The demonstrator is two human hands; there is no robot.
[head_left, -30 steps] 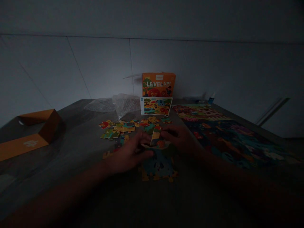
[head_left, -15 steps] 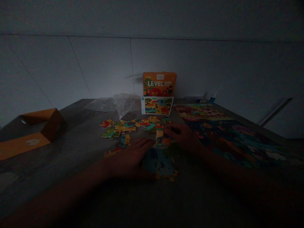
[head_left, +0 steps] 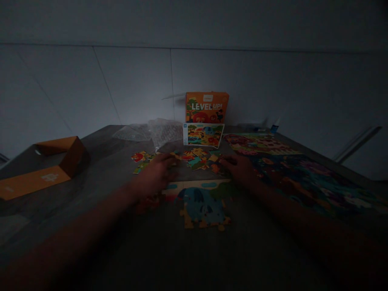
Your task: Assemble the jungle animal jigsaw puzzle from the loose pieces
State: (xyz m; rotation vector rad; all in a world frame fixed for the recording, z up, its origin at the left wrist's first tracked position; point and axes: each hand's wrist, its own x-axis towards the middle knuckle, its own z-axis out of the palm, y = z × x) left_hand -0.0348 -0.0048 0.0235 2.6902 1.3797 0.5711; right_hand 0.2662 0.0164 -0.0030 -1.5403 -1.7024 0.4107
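The scene is very dark. A partly joined puzzle section [head_left: 201,204] with a blue animal lies flat on the grey table [head_left: 212,258] in front of me. Beyond it lies a scatter of loose coloured pieces [head_left: 197,158]. My left hand [head_left: 153,176] reaches over the left part of that scatter, fingers curled down onto the pieces. My right hand [head_left: 239,169] rests at the scatter's right end, fingertips on a piece. What either hand grips is too dim to tell.
An orange puzzle box [head_left: 207,106] stands at the wall with a picture card [head_left: 203,135] leaning on it. Crumpled clear plastic [head_left: 157,131] lies left of it. An orange box lid [head_left: 45,165] sits far left. Two finished puzzles [head_left: 303,178] cover the right side.
Both hands have moved away from the joined section toward the loose pieces farther back. The piece held upright between them a second ago now lies flat, joined to the section.
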